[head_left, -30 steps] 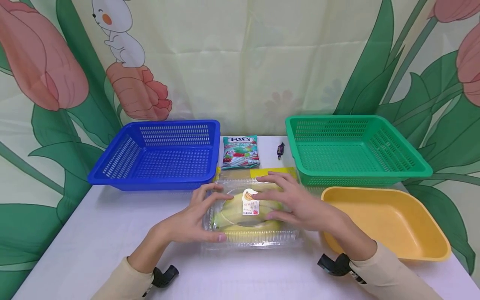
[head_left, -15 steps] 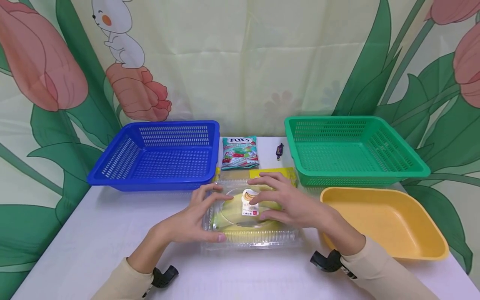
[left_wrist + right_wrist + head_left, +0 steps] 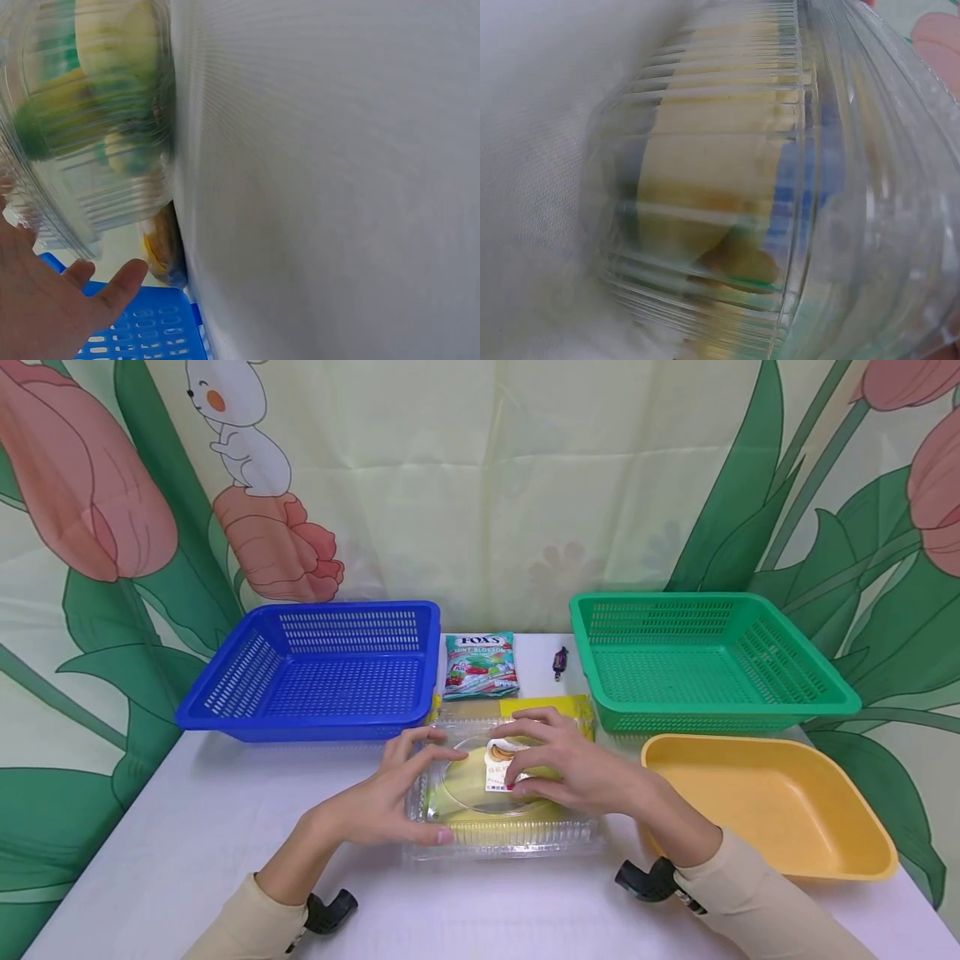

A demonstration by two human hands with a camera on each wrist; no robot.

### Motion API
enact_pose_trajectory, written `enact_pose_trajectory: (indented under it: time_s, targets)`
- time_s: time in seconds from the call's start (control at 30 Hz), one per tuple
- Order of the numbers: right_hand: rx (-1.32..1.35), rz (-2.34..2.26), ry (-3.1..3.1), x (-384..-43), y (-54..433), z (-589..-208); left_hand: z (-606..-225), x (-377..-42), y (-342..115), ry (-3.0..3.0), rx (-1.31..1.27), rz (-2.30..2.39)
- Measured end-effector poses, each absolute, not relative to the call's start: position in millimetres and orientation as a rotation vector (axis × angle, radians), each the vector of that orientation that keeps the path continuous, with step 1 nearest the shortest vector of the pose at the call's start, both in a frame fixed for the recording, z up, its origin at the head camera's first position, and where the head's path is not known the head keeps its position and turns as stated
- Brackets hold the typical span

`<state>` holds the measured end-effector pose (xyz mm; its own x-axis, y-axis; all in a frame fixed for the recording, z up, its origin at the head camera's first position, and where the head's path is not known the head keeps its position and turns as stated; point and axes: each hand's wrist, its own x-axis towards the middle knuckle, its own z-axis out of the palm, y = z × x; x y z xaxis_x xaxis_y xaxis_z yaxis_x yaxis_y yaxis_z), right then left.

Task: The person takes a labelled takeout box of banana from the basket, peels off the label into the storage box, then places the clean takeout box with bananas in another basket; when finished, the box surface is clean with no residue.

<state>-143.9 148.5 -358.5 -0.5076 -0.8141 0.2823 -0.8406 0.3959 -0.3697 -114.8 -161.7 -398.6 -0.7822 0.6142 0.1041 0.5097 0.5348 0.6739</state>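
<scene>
A clear plastic clamshell box [image 3: 487, 835] of bananas [image 3: 468, 785] lies on the white tabletop in front of me. A white paper label [image 3: 497, 767] with a banana picture is on its lid. My left hand [image 3: 378, 797] rests at the left end of the box, fingers spread, the thumb by the near rim. Over the lid's right half is my right hand [image 3: 581, 768], its curved thumb and index fingertip close together at the label's lower right. Whether they pinch the label cannot be seen. The right wrist view shows mostly the box's ribbed side [image 3: 705, 172], blurred.
A blue basket [image 3: 345, 685] stands back left, a green basket [image 3: 675, 668] back right, and a yellow tub [image 3: 757, 810] at the right. Behind the box lie a yellow-and-brown packet [image 3: 480, 708], a FOX'S candy bag [image 3: 480, 668] and a small purple wrapped candy [image 3: 560, 663].
The right hand has shifted left over the lid, and its thumb and index fingertip have drawn together at the label. The left hand and the box stay where they were.
</scene>
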Motion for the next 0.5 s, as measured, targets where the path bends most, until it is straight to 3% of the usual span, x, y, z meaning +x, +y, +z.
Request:
enact_pose_trajectory:
  time_s: [0.5]
  targets:
    - [1.491,0.621,-2.701,-144.9,141.5,-360.1,-398.9,-115.2,-164.1,2.592,0.951,1.097]
